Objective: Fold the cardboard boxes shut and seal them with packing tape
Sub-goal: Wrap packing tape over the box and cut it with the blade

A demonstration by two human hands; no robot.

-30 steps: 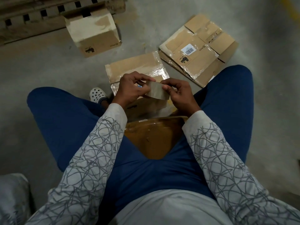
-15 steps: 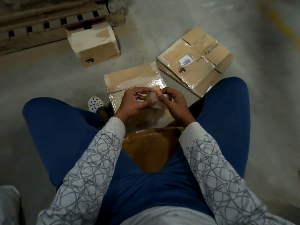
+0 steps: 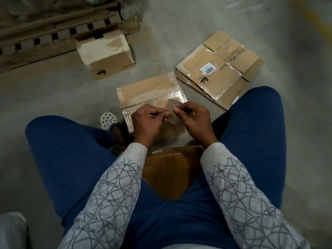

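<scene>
A person sits on a wooden seat [image 3: 172, 173] with a box [image 3: 147, 92] on the floor between the feet. I will use this box to say where things are.

Just above the box, both hands hold a roll of tape [image 3: 173, 106]. The right hand [image 3: 195, 121] has its fingers curled round the roll, I think to stop it from turning. The left hand [image 3: 148, 123] has its fingers bent in, and its thumb and finger pinch at the edge of the roll. It looks like it is picking for the loose end of the tape. There is something thin under the left fingers, but I cannot tell what it is.

The box has shiny tape on its near part and its flaps lie flat, so it looks shut. I think it sits right under the hands so the tape can go straight down on it.

To the right of the box lies a pile of flat boxes [image 3: 219, 76], not folded up yet. Beyond the box and to the left sits a closed box [image 3: 107, 56], close to a wood pallet [image 3: 45, 35]. Maybe that one is done, so it sits out of the way. Just left of the box is a white shoe [image 3: 108, 120].
</scene>
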